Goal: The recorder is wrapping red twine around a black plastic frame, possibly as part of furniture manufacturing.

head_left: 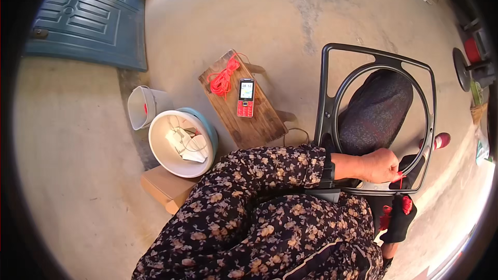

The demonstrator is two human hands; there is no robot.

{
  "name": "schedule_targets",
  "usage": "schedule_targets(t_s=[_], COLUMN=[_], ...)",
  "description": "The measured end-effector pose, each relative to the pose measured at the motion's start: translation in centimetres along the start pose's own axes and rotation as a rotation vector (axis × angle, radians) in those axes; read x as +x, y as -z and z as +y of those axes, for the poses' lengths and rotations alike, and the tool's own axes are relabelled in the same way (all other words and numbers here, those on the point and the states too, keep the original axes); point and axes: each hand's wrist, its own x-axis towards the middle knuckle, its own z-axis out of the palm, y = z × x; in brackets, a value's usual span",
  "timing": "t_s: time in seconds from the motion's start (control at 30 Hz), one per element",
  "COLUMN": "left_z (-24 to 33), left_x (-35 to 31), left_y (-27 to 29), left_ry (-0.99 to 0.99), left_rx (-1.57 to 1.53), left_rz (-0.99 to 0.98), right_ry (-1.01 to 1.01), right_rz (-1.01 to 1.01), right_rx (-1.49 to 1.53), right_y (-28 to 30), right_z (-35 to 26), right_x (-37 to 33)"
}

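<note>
Black floral-print fabric sleeve (212, 212) nearest. Your left hand (381, 166) pinches thin red cord (400, 180); black rectangular ring-centred frame (324, 80) extends above, long axis up-picture. Right hand (399, 224) lower, farther; can't tell its grip.

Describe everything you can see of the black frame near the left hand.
The black frame is a rounded rectangle with a large ring joined inside it, smooth and slightly glossy; plastic or painted metal, I can't tell. It sits at the person's lap, with a dark-clad leg showing through the ring. The left hand pinches red cord at its lower right.
</note>
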Motion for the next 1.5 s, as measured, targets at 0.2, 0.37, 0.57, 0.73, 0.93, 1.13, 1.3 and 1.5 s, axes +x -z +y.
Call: schedule_targets(t_s=[0.2,0.37,0.57,0.73,0.93,1.13,1.3,1.5], left_z=[0.8,1.7,1.6,2.5,2.8,1.0,2.1,2.5], left_x=[1.8,1.6,2.3,2.5,1.8,1.6,2.7,2.9], left_y=[-0.9,-2.0,-2.1,-2.0,-0.9,0.3,-0.9,-1.1], left_ry=[0.059,0.094,0.079,0.122,0.11,0.227,0.314,0.29], left_rx=[-0.261,-0.484,-0.678,-0.793,-0.566,-0.609,-0.769,-0.669], left_rz=[0.115,0.072,-0.033,-0.109,0.0,-0.016,-0.058,-0.124], right_ry=[0.066,0.004,-0.022,-0.008,-0.057,-0.168,0.026,-0.209], right_rz=[0.036,0.05,-0.028,-0.216,-0.101,0.104,0.429,0.579], right_rx=[0.058,0.081,0.114,0.409,1.135,1.422,0.891,0.488], right_y=[1.1,2.6,2.8,3.1,1.8,2.9,7.4,8.9], right_z=[0.1,-0.6,0.3,3.7,2.6,8.8,16.5,16.3], right_x=[1.2,0.4,0.2,0.5,-0.4,1.6,1.5,3.6])
